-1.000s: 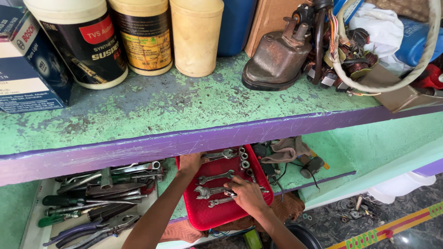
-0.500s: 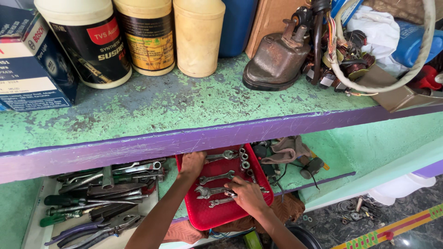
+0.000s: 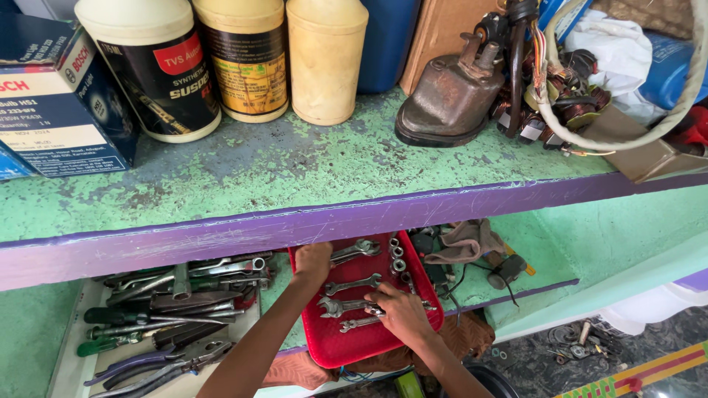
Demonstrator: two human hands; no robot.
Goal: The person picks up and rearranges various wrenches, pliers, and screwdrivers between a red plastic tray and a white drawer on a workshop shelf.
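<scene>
While the left hand [image 3: 312, 260] clasps the red tray [image 3: 332, 346], right-hand fingers [image 3: 380, 302] pinch a spanner [image 3: 341, 306] below red-labelled tubs [image 3: 156, 66].

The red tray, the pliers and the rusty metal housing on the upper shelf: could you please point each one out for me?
red tray [image 3: 346, 352]: head view, bare floor near its front edge.
pliers [image 3: 158, 366]: head view, the handles.
rusty metal housing [image 3: 450, 99]: head view, its domed side.

Shiny metal spanners [image 3: 352, 284] lie in a glossy red plastic tray [image 3: 335, 346] beneath a rough, chipped green-painted shelf [image 3: 295, 173].
</scene>
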